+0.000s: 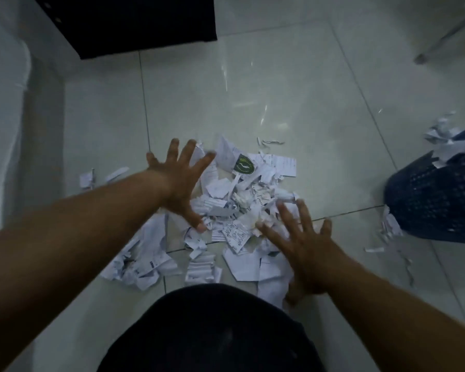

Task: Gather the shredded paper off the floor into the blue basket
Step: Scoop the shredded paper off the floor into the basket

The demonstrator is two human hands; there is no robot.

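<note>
Shredded paper [234, 210] lies heaped on the pale tiled floor [293, 89], in the middle of the view and just beyond the person's dark-clad knee [212, 331]. The left hand [180, 181] is spread wide, fingers straight, over the far left edge of the heap. The right hand [298, 237] is spread the same way, palm down on the near right side. Neither hand pinches anything, and whether the left palm touches the paper cannot be told.

The blue basket [435, 200] stands to the right, well apart from the heap, with crumpled scraps [446, 135] already showing above its rim.

The risk, as I judge it, lies in the carry. The pieces are light, loose and uneven, so a scoop between two flat hands could shed scraps across the gap to the basket. The smooth, glossy tiles would let flat pieces slide away instead of bunching. The latticed basket wall might also let thin strips slip through its holes.

The heap mixes thin white torn sheets, crumpled wads, narrow curled strips and one scrap with a green round emblem [243, 165]. Strays lie to the far left [87, 179] and at the foot of the basket [389, 229].
</note>
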